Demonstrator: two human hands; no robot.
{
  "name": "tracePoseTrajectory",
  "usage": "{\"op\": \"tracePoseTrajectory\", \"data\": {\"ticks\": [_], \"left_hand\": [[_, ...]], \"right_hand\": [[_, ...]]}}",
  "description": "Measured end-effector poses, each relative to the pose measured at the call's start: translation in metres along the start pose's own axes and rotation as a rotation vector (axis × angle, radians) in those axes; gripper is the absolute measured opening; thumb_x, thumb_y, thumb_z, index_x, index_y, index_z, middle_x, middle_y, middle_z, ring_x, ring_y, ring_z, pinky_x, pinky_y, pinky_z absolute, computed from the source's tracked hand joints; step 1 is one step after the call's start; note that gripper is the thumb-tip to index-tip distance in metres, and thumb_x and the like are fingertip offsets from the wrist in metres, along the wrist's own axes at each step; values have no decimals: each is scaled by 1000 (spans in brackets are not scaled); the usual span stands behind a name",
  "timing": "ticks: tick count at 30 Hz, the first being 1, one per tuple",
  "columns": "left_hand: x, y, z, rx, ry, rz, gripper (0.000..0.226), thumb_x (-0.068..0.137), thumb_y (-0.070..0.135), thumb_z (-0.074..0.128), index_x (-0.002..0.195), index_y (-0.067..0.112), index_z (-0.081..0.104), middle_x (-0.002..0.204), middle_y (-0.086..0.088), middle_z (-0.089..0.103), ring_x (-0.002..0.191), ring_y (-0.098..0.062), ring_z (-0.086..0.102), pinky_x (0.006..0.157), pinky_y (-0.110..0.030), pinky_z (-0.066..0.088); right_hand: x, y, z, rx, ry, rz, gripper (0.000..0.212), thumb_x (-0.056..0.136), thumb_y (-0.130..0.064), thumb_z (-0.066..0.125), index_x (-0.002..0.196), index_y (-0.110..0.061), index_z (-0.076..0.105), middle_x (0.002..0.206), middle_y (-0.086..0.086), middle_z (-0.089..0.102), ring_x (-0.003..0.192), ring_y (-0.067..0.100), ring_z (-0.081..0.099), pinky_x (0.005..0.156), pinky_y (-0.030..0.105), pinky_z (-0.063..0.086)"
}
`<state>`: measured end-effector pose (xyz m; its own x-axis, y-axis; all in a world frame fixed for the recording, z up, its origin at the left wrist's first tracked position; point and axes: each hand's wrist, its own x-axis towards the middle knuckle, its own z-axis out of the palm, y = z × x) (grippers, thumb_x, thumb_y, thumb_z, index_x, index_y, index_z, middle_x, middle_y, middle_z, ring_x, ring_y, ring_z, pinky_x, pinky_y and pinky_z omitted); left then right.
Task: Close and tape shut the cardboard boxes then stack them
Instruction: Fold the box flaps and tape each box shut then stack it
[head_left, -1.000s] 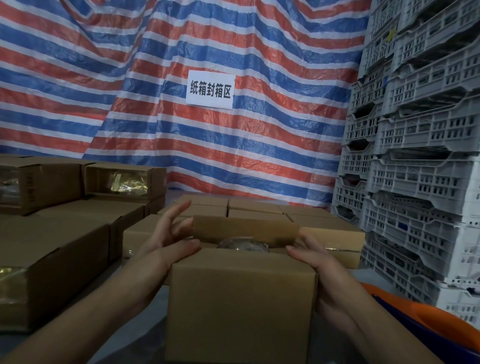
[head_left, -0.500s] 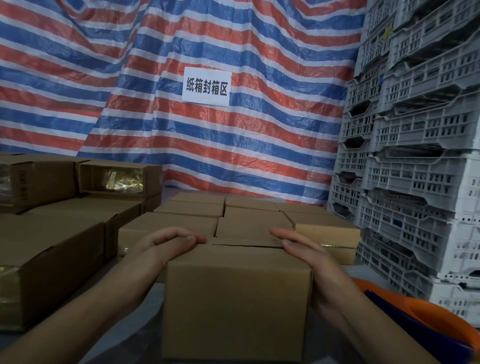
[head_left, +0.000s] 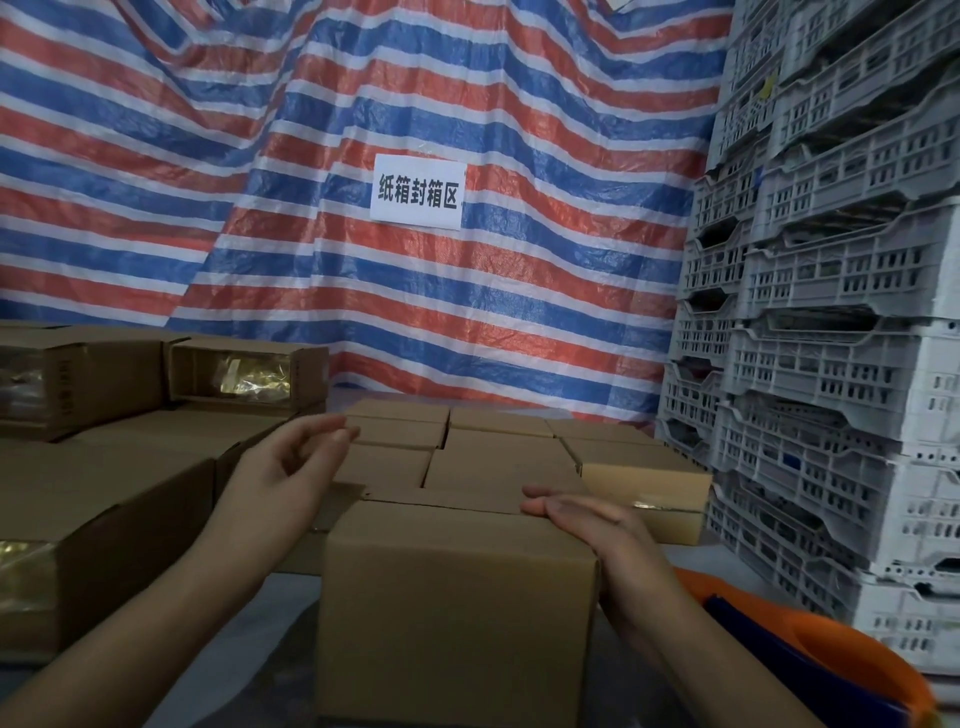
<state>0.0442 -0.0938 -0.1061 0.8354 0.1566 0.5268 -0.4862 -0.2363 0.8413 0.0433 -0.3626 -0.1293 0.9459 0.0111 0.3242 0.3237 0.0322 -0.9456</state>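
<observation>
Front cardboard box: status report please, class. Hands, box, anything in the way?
Left hand open, raised off the box. Right hand open, flat on the front cardboard box. Flaps down, no tape visible. Nothing in the way.

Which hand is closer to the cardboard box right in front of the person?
The right. The right hand lies flat on the top right edge of the cardboard box, touching it. The left hand is lifted off, in the air above the box's left rear corner.
</observation>
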Motion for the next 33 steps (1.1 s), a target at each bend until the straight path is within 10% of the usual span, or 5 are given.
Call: {"op": "tracePoseTrajectory", "data": {"ticks": [4, 11, 20, 25, 33], "left_hand": [[-5, 30, 15, 353, -258, 185, 49, 73, 75, 35, 114, 56, 53, 146, 31, 32, 124, 11, 34, 92, -20, 38], [-17, 54, 56, 845, -760, 270, 84, 67, 94, 19, 141, 55, 16, 147, 15, 45, 100, 13, 46, 84, -14, 35], [-20, 35, 63, 1042, -661, 409, 90, 71, 90, 9, 138, 40, 41, 138, 11, 51, 115, -8, 52, 85, -26, 38], [-22, 35, 62, 1010, -655, 376, 85, 72, 90, 17, 130, 36, 49, 133, 8, 54, 109, -9, 53, 74, -21, 37], [-25, 39, 62, 772, -665, 225, 63, 81, 82, 18, 114, 43, 55, 95, 19, 61, 82, 6, 54, 63, -18, 35]], "right_hand": [[1, 1, -1, -13, -12, 0, 27, 72, -36, 68, 89, -21, 83, 115, -13, 73, 113, 15, 65, 88, 30, 48], [2, 3, -4, 15, -27, 49, 27, 74, -36, 69, 93, -22, 83, 113, 2, 75, 109, 25, 69, 88, 37, 53], [-4, 2, 0, -52, 10, 57, 21, 93, -36, 61, 98, -29, 81, 122, -8, 69, 119, 17, 61, 107, 46, 48], [-4, -11, -19, -662, 223, -159, 10, 102, -32, 53, 107, -31, 62, 113, -7, 60, 101, 3, 57, 78, 16, 44], [-52, -26, -87, -1577, 369, 30, 57, 92, -66, 45, 124, -19, 49, 121, 4, 57, 104, 23, 62, 67, 32, 40]]}}
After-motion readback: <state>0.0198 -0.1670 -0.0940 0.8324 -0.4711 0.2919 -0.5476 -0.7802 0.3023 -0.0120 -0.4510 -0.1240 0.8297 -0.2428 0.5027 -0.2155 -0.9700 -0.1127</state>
